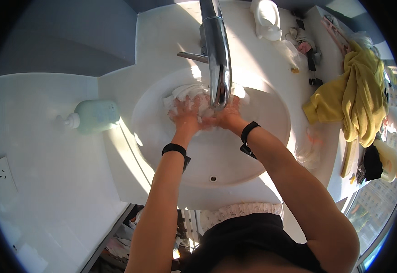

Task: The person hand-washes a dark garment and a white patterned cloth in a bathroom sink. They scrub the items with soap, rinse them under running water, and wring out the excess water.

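In the head view, a white cloth (180, 93) lies in the basin (189, 164), toward its far edge, beneath the tap (219, 59). The left hand (185, 109) is on it, fingers slightly spread; the right hand (230, 113), partly behind the tap, meets it too. Whether either grips, I cannot tell. The step looks like washing; the next move probably calls for both hands squeezing together.

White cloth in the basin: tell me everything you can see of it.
The crumpled white fabric cloth lies bunched in loose folds toward the far side of the oval white basin, below the curved chrome faucet. It looks soft and probably wet. The left hand rests on its left part, the right hand on its right. Hands and spout hide much of it, so its full shape is unclear.
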The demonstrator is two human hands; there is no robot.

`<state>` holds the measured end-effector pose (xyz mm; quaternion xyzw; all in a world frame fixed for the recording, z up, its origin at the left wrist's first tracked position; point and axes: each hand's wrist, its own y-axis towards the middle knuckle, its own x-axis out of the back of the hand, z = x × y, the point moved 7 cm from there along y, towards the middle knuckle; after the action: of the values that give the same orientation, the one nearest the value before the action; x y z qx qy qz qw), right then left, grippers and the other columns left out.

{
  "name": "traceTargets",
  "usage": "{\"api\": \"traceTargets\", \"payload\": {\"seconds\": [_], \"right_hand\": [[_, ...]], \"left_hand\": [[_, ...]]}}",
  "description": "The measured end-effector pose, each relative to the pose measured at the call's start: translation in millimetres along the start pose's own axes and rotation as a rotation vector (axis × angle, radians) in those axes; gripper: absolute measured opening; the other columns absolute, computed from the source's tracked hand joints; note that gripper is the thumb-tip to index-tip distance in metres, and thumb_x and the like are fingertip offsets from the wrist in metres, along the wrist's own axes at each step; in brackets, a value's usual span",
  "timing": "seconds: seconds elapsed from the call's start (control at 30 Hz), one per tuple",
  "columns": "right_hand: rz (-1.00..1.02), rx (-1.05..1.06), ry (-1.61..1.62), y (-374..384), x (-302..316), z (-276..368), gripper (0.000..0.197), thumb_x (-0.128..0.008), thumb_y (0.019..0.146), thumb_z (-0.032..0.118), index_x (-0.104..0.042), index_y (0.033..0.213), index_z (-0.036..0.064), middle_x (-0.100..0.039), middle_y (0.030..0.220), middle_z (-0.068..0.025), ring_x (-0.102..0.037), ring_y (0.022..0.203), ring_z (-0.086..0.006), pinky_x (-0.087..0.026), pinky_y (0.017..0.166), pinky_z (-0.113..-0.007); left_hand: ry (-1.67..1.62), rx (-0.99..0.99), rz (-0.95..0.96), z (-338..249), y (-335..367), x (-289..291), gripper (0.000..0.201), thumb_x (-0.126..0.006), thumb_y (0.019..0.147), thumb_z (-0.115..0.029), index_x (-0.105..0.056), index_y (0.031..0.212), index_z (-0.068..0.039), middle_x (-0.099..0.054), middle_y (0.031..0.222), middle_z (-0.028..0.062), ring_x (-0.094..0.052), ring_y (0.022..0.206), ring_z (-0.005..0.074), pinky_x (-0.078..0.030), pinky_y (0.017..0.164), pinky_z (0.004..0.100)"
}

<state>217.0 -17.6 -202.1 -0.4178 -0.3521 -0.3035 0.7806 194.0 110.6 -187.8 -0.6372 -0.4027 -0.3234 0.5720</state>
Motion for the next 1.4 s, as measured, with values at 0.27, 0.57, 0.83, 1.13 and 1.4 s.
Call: {"api": "traceTargets", "payload": {"seconds": [0.27,0.57,0.83,1.13,1.4], "right_hand": [[-0.101,0.020,0.263,-11,39,-27,0.038,-0.074,0.069,0.028,-0.066,0.105,0.0153,-0.054,0.121,-0.0112,-0.046,0.114,-0.0244,-0.028,0.092,-0.054],[-0.251,0.282,0.370,-89,145,8,0.034,-0.060,0.070,-0.007,-0.065,0.101,0.0060,-0.065,0.088,-0.0117,-0.059,0.073,-0.0229,-0.047,0.070,-0.034],[-0.472,0.607,0.364,-188,246,55,0.037,-0.052,0.077,-0.011,-0.063,0.106,0.0087,-0.064,0.104,-0.0085,-0.063,0.083,-0.0207,-0.049,0.074,-0.030],[-0.461,0.748,0.600,-258,336,87,0.042,-0.044,0.073,-0.017,-0.057,0.110,-0.0018,-0.060,0.087,-0.0034,-0.050,0.074,-0.0070,-0.042,0.065,-0.021],[-0.417,0.683,0.391,-222,279,55,0.047,-0.042,0.074,-0.010,-0.062,0.110,0.0130,-0.046,0.070,-0.0013,-0.041,0.064,-0.0118,-0.040,0.066,-0.026]], "left_hand": [[-0.275,-0.036,-0.145,21,-5,6,0.085,-0.071,0.069,-0.035,-0.027,0.140,-0.020,-0.036,0.139,0.0125,-0.034,0.128,0.0282,-0.006,0.098,0.0683],[-0.625,-0.120,-0.362,13,-93,135,0.052,-0.066,0.075,-0.005,-0.036,0.118,-0.007,-0.058,0.098,0.0204,-0.058,0.088,0.0375,-0.045,0.074,0.0387],[-0.511,-0.312,-0.620,-14,-190,256,0.023,-0.066,0.076,-0.006,-0.053,0.095,-0.002,-0.057,0.073,0.0143,-0.054,0.066,0.0217,-0.044,0.066,0.0292],[-0.611,-0.422,-0.638,-43,-241,339,0.025,-0.066,0.079,-0.010,-0.054,0.099,-0.001,-0.059,0.079,0.0030,-0.054,0.071,0.0091,-0.044,0.064,0.0226],[-0.625,-0.296,-0.472,-29,-213,272,0.026,-0.067,0.077,-0.011,-0.055,0.099,-0.003,-0.059,0.084,0.0053,-0.054,0.076,0.0107,-0.044,0.068,0.0244]]}}
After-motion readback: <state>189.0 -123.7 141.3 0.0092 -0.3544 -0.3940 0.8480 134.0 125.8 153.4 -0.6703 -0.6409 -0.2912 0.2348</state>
